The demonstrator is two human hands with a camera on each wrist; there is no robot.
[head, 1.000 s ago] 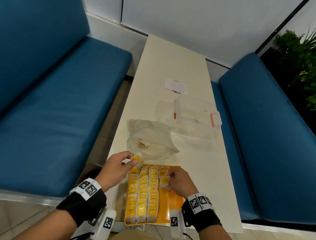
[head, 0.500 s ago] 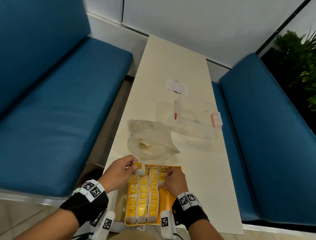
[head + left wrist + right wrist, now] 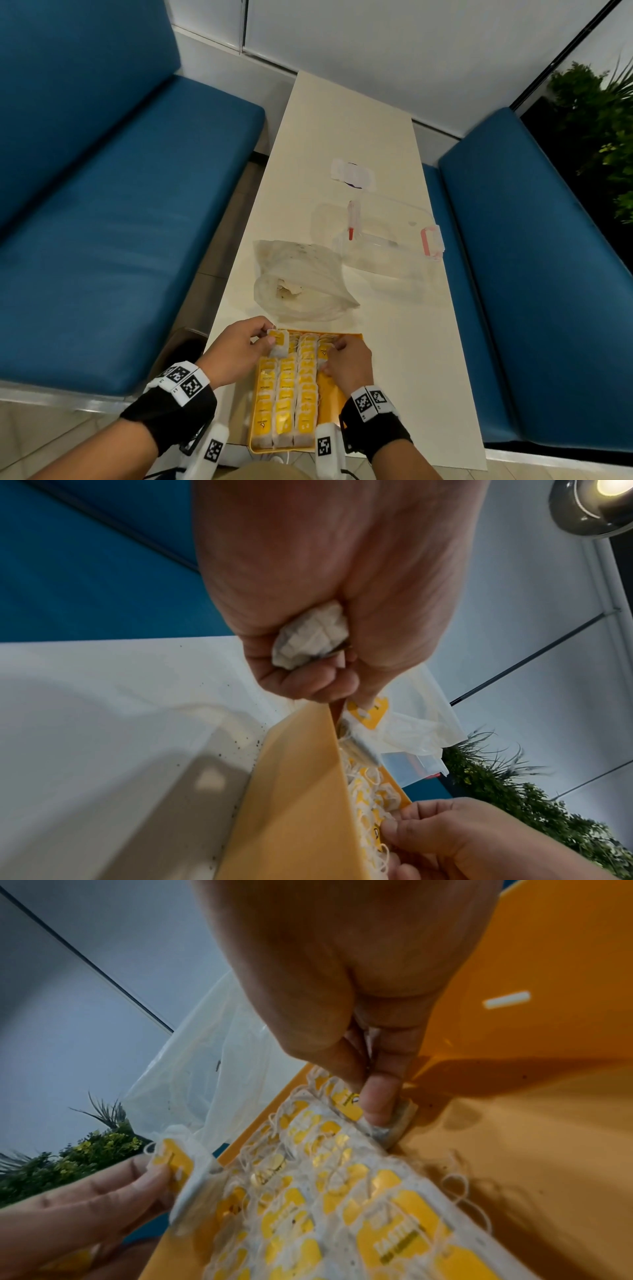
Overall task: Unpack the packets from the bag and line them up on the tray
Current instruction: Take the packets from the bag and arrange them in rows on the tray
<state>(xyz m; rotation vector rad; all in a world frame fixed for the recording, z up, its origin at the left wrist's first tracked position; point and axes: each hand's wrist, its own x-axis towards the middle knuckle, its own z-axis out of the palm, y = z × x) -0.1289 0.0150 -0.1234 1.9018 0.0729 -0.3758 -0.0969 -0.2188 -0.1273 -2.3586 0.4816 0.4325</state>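
My left hand (image 3: 239, 349) is pinching one packet (image 3: 278, 344) between thumb and fingertips, holding it at the far left corner of the orange tray (image 3: 330, 389), just over the end of the first row. In the left wrist view a second crumpled white packet (image 3: 310, 639) is tucked into the palm of that same hand, with the curled fingers closing round it.

My right hand (image 3: 349, 359) is working at the far end of the tray too, thumb and forefinger pinching down on a packet (image 3: 394, 1123) at the head of the fourth row, right beside the third. Its fingers (image 3: 378, 1096) are pressing that packet against the tray floor.

Three full rows of packets (image 3: 286, 404) are lying side by side along the left part of the tray, yellow tags up, strings tangling over them. The right strip of the tray is showing bare orange.

The bag (image 3: 301, 281) is lying slumped on the surface (image 3: 411, 342) just beyond the tray, with something pale showing through it. Farther off to the right a clear plastic container (image 3: 387, 236) with a pink clip is sitting on the surface.
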